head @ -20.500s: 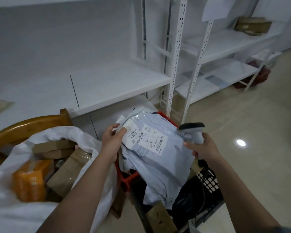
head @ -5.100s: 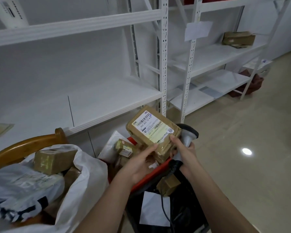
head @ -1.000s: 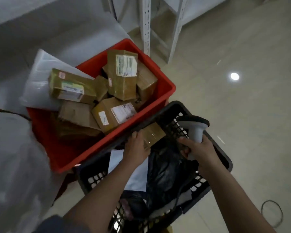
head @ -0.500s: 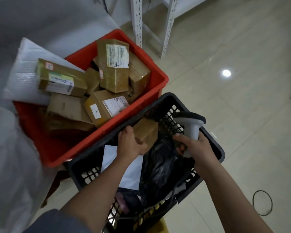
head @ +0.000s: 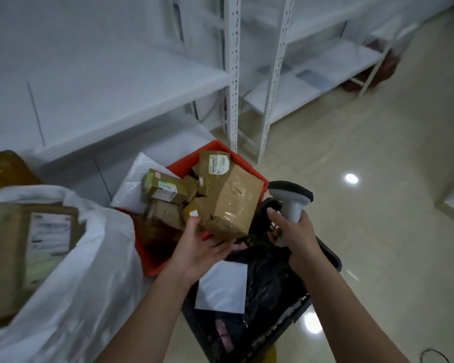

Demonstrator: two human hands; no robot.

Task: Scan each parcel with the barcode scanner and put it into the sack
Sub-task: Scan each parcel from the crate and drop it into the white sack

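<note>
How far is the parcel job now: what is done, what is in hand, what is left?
Done: at least one labelled box already lies in the white sack. In hand: the left hand holds a taped brown parcel, the right hand grips the scanner. Left: several parcels in the red crate.

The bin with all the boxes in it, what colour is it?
Red; the bin shows best in the head view.
</note>
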